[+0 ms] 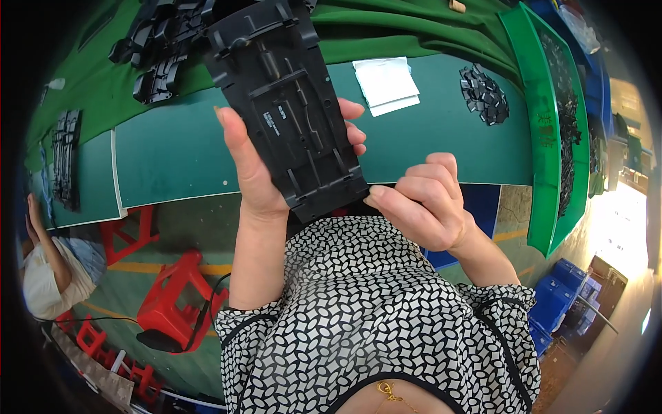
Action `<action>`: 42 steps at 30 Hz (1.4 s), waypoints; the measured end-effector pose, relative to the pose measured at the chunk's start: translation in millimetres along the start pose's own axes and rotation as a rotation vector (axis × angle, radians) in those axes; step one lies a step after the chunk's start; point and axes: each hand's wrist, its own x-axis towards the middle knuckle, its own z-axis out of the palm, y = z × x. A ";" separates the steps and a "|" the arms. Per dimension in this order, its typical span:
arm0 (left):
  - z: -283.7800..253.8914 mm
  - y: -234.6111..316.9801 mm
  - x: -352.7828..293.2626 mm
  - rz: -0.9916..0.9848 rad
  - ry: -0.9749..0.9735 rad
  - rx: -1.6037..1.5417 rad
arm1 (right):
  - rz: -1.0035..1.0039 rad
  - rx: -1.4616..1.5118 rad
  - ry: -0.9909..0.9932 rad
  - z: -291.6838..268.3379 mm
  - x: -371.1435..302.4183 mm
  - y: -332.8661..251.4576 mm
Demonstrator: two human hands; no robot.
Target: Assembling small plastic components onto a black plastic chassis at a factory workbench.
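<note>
My left hand (249, 169) is wrapped round a long black moulded plastic part (286, 114), thumb along its left edge and fingertips showing past its right edge. The part is tilted, its ribbed face with small pale print turned up toward me. My right hand (427, 203) is closed in a pinch at the part's lower right corner, the thumb tip touching or almost touching it. Whatever lies between those fingers is too small or hidden to make out. Small black plastic pieces (484, 94) lie in a heap on the green table (441, 148) to the right.
A green bin (545, 172) of small black pieces stands at the table's right end. White paper (386, 84) lies mid-table. More black mouldings (165, 41) rest on green cloth at the far left, others (67, 159) further left near another person (55, 269). Red stools (176, 303) stand below.
</note>
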 end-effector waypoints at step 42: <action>-10.5 -2.3 -7.6 -0.011 -0.269 0.263 | 1.505 1.164 -0.068 13.6 3.7 -45.9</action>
